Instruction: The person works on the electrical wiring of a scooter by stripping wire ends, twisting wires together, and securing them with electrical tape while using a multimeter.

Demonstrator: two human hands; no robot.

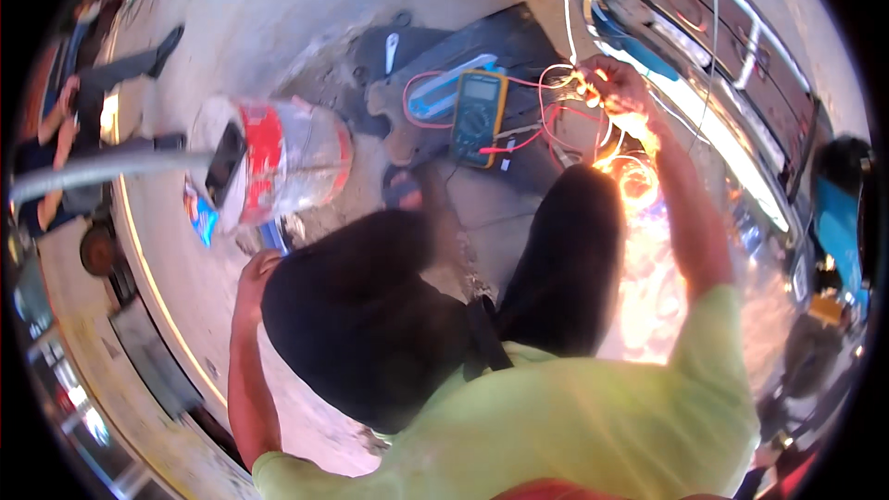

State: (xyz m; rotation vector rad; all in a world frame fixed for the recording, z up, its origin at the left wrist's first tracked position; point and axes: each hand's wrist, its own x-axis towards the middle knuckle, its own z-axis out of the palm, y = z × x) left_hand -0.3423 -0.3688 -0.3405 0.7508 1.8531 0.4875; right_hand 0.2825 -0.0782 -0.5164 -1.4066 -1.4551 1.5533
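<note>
– Right hand (619, 83)?
– Grip pinched on the wires (567, 93), red and white, beside the yellow meter (480, 116) on the dark mat (519, 37).
– Left hand (256, 270)?
– Down by the knee, near the bucket (282, 162); whether its grip is closed, I cannot tell.

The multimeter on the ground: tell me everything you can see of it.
The multimeter is a dark handheld meter in a yellow-orange casing, with a pale display near its top and a round dial below. It lies flat, face up, on a dark mat in front of the person's knees. Red leads run from it toward the right hand, which holds wires, not the meter.
</note>
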